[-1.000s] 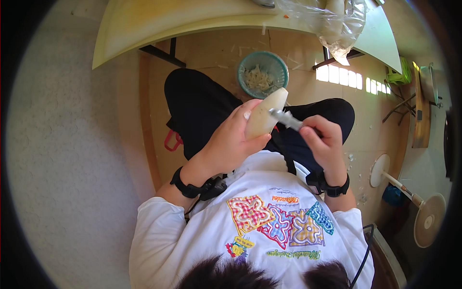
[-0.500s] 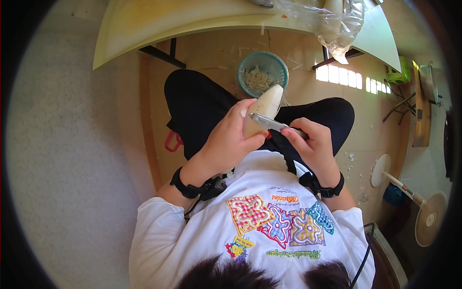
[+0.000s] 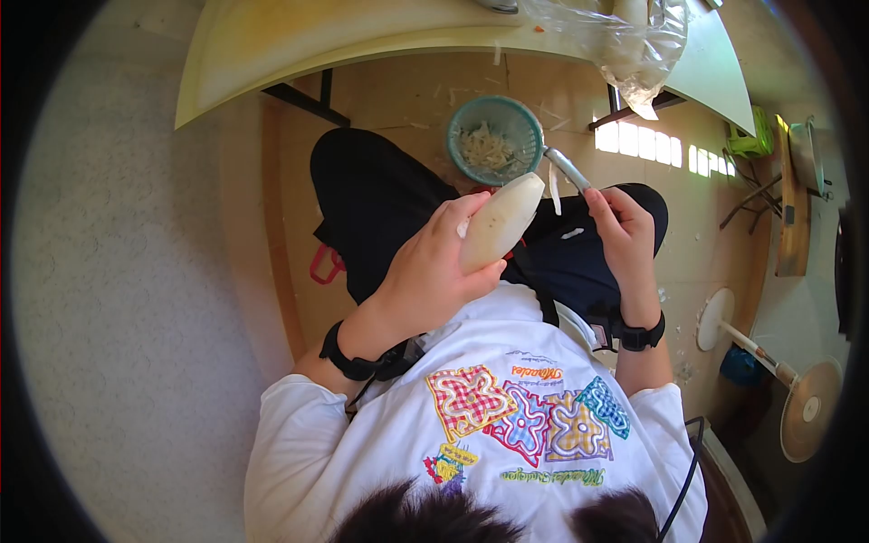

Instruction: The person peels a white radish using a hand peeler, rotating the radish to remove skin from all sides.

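A pale white radish [image 3: 503, 222], tapered at its far end, lies tilted in my left hand [image 3: 436, 258], whose fingers wrap round its left side and lower end. My right hand [image 3: 625, 231] grips the handle of a metal peeler [image 3: 567, 169], held up to the right of the radish and apart from it. A thin strip of peel [image 3: 555, 192] hangs from the peeler's head. Just beyond the radish, a blue-green basket [image 3: 458, 165] on the floor holds several peel strips [image 3: 487, 147].
A table [image 3: 380, 41] with dark legs spans the far side, bearing a clear plastic bag [image 3: 638, 54] with pale contents. Peel scraps lie on the tiled floor. At the right are a white fan [image 3: 808, 409] and a wooden board [image 3: 794, 217]. A pink-red strap [image 3: 323, 264] shows by my knee.
My right hand has moved the peeler off the radish, away and to the right, with a peel strip now dangling from it. The radish has turned slightly in my left hand.
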A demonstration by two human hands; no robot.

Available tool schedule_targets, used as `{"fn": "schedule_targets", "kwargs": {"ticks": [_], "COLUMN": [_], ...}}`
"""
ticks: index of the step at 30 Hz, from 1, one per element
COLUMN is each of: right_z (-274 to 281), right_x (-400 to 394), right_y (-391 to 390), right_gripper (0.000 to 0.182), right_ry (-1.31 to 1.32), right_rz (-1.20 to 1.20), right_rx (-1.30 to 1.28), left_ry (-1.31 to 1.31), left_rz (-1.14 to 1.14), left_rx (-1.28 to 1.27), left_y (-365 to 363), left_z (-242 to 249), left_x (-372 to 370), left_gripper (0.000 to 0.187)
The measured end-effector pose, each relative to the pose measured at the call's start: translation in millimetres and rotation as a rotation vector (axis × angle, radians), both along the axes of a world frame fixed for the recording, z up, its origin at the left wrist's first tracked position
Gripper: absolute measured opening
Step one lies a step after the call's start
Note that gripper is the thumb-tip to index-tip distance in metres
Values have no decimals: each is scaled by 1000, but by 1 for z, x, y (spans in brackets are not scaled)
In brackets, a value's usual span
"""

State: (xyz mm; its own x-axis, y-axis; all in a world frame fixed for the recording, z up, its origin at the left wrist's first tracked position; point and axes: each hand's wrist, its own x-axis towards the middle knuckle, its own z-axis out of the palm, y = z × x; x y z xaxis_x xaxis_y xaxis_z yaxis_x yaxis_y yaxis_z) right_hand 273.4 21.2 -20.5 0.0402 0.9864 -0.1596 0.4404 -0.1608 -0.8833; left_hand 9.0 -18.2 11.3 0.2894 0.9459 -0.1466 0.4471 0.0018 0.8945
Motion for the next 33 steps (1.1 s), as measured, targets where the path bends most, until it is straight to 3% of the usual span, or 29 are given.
{"fn": "schedule_targets", "kwargs": {"ticks": [6, 8, 11, 17, 23, 33], "right_z": [7, 25, 40, 29, 34, 35], "right_x": [-1, -10, -30, -43, -42, -40], "right_y": [-6, -16, -23, -22, -23, -20], "right_gripper": [24, 21, 17, 23, 22, 20], "right_ry": [209, 226, 36, -119, -163, -170], "right_rz": [-88, 104, 379, 403, 389, 351], "right_rx": [-54, -10, 82, 263, 265, 228], "left_ry": [-74, -239, -273, -436, -246, -166], "left_rz": [13, 45, 49, 79, 65, 79], "left_rx": [-35, -137, -92, -288, -219, -198], "left_y": [5, 8, 10, 15, 13, 12], "left_z": [-10, -12, -25, -2, -14, -6], "left_x": [1, 3, 2, 4, 3, 4], "left_gripper": [64, 64, 65, 67, 63, 59]}}
